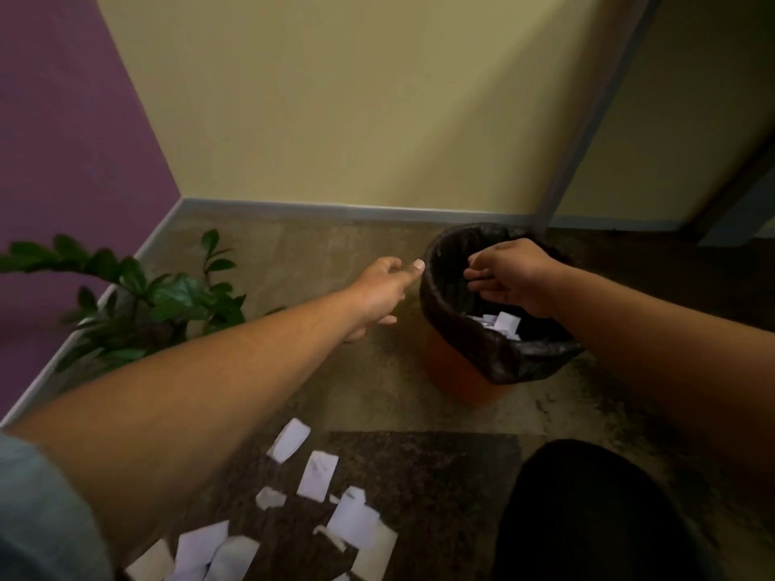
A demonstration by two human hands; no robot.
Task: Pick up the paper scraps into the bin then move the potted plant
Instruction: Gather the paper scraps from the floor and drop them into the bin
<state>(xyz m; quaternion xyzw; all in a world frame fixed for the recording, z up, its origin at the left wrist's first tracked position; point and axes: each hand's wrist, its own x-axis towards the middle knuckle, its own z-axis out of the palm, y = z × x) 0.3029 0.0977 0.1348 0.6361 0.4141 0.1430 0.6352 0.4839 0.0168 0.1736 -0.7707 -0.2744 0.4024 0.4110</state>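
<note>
Counts on the floor
One bin (461, 371), one potted plant (146, 304), two hands, roughly ten loose paper scraps (318, 473).

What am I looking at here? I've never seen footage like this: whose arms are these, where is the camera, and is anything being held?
There is no machine: a person wears one camera on the head, looking down at their own bare arms. The left hand reaches toward the rim of an orange bin lined with a black bag. The right hand hovers over the opening, fingers curled; I cannot tell if it holds anything. Some paper scraps already lie inside the bin; more paper scraps litter the floor nearer the camera. A potted plant stands at left by the wall.
</note>
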